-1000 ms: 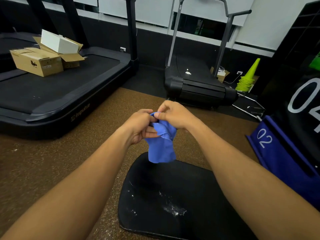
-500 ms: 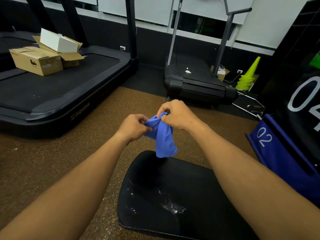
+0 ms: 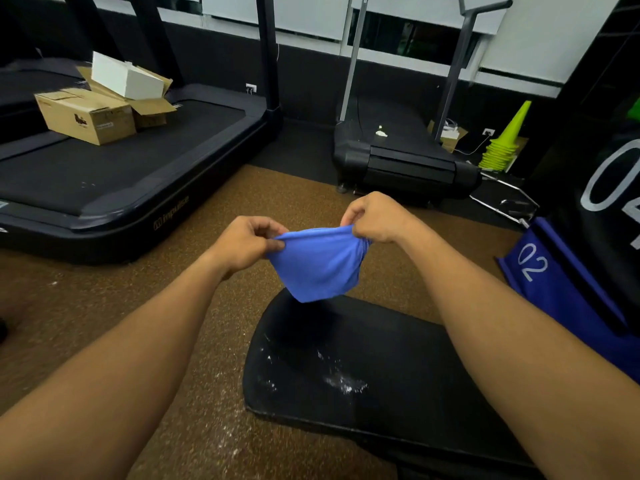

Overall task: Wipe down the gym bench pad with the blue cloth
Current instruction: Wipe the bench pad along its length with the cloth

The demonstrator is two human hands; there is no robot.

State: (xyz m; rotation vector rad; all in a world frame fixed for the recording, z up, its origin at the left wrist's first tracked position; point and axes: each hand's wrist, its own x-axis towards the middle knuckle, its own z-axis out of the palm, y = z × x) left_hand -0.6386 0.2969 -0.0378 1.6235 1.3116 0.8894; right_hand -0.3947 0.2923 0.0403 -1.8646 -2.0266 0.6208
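Dim, even indoor light; soft shadows, slight motion blur, wide-angle bending at the edges

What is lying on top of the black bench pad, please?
On the bench pad I see only white powdery smears. The blue cloth hangs above its far end, held by the left hand and right hand. The right forearm hides part of the pad.

Both arms outstretched, left hand [image 3: 242, 245] and right hand [image 3: 375, 218] apart, each in a pinching grip
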